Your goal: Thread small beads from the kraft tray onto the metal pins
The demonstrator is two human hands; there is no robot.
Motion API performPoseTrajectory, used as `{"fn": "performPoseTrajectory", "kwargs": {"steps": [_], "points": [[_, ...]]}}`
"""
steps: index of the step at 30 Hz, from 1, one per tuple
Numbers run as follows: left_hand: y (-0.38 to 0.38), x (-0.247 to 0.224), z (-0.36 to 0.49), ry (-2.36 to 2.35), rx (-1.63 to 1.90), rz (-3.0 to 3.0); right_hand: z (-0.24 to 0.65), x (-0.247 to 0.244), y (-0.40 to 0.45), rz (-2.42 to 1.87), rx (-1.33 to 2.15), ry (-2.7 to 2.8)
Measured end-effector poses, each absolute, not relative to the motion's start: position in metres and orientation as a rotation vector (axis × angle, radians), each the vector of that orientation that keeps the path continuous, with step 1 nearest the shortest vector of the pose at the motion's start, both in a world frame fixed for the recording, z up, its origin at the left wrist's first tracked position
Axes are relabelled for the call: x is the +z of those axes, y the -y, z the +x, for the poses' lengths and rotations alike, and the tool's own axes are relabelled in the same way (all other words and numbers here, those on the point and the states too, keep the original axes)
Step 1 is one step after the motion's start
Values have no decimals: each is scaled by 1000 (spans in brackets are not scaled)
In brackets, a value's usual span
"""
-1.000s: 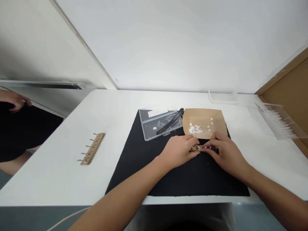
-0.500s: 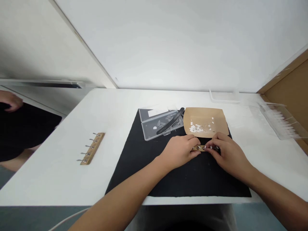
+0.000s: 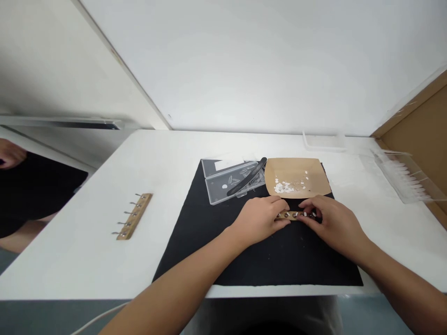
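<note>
On the black cloth (image 3: 258, 260) lies a small wooden strip (image 3: 290, 216) with dark round fittings and white tips along it. My left hand (image 3: 267, 215) grips its left end between thumb and fingers. My right hand (image 3: 323, 217) is round the right end, thumb below and fingers above, closed on the strip. Just beyond the hands stands a brown paper tray (image 3: 291, 168) with white bits in it. Left of the tray, an open clear plastic case (image 3: 216, 188) holds clear nail-shaped pieces, with a dark curved file (image 3: 247, 177) lying across it.
A second wooden strip (image 3: 134, 216) with several metal pegs lies on the white table (image 3: 167, 153) at left. Clear plastic containers (image 3: 323, 142) and a rack of clear pieces (image 3: 401, 179) are at right. Another person's hand (image 3: 12, 153) shows at far left.
My right fingers have spread slightly apart around the strip's right end, showing more of its white tips. The other person's hand has shifted a little left.
</note>
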State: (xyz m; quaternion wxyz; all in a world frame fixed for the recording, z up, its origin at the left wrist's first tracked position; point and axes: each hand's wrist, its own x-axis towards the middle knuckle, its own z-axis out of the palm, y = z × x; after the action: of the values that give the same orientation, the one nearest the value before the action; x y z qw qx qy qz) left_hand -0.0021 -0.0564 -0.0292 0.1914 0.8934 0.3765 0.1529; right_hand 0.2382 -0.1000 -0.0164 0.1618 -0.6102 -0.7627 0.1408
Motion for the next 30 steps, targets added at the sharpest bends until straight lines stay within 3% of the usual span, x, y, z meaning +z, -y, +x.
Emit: {"fn": "performPoseTrajectory", "kwargs": {"steps": [24,30], "points": [[55,-28,-2,-1086,412,2464,236,-10,98,-1668,351,2068],[56,-27,-5,-1003,555,2564,240,-1,99,-1585,423,1895]]}}
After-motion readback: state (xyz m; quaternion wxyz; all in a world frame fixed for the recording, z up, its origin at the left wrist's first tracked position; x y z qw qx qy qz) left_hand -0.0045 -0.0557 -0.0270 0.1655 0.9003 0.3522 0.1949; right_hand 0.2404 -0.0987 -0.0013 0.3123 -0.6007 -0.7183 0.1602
